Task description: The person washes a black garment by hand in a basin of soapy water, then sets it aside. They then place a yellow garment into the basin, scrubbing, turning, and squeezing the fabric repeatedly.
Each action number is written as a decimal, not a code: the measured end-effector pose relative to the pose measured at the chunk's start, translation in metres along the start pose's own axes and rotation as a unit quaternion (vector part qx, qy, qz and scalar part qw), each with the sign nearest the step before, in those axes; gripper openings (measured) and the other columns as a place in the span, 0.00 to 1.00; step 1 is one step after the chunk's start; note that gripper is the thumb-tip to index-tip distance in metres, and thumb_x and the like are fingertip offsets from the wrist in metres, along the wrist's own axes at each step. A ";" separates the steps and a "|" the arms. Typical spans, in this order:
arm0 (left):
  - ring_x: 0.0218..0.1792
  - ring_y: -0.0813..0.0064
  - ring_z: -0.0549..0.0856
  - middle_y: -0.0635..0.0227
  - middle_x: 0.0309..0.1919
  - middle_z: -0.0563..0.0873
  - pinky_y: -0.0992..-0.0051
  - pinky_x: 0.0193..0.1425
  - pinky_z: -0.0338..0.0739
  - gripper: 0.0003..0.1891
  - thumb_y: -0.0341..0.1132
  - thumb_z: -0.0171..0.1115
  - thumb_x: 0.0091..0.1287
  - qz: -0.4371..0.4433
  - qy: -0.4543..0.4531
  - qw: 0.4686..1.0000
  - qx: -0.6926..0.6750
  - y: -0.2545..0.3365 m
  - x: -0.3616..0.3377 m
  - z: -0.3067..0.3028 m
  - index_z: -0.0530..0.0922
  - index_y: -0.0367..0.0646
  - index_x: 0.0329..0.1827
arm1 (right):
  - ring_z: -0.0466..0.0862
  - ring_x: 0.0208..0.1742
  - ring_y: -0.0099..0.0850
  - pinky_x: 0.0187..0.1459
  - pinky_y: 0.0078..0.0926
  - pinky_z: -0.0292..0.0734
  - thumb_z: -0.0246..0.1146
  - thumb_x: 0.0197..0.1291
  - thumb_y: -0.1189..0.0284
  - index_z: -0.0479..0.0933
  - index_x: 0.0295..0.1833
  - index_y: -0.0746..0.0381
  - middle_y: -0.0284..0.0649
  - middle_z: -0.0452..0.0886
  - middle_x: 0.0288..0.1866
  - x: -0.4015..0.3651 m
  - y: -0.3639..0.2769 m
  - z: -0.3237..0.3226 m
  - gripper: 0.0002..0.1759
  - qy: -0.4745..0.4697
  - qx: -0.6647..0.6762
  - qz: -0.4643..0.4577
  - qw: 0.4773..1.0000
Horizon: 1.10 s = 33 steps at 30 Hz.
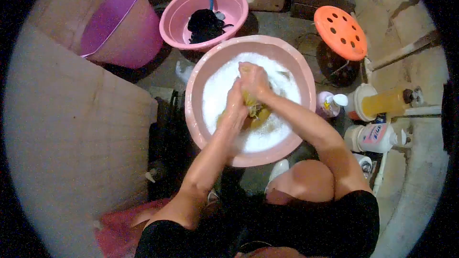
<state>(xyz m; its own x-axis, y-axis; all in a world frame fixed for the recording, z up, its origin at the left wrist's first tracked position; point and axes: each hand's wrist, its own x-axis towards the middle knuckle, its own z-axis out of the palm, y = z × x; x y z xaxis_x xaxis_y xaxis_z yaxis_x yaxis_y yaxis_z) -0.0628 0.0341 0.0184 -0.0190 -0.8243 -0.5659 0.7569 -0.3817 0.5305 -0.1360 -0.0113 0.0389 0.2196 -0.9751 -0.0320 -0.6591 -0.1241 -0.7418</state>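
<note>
A large pink basin full of white suds stands on the floor in front of me. Over its middle, my left hand and my right hand are pressed close together, both closed on a wet yellowish cloth. Part of the cloth shows below and between the hands, and its lower end lies in the foam. The right hand is a little farther from me than the left. The fingers are partly hidden by the hands and the cloth.
Behind stands a smaller pink basin holding black cloth. A purple bucket is at the back left, an orange stool at the back right. Bottles line the right side. A pale wall bounds the left.
</note>
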 end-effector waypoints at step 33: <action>0.49 0.47 0.77 0.41 0.48 0.77 0.58 0.53 0.71 0.23 0.40 0.57 0.66 0.264 0.129 0.732 0.615 -0.010 0.118 -0.087 0.64 0.30 0.55 | 0.75 0.56 0.52 0.59 0.44 0.69 0.49 0.63 0.68 0.58 0.68 0.63 0.58 0.71 0.59 0.010 0.091 0.056 0.28 -0.087 -0.168 -0.023 0.982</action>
<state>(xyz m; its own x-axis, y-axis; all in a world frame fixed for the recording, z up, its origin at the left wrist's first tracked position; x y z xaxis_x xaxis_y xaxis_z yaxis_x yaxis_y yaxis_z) -0.0160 -0.0225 -0.1088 0.3077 -0.9468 -0.0942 -0.5489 -0.2575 0.7953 -0.1536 -0.0222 -0.0662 0.3561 -0.9240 -0.1392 -0.8387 -0.2504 -0.4836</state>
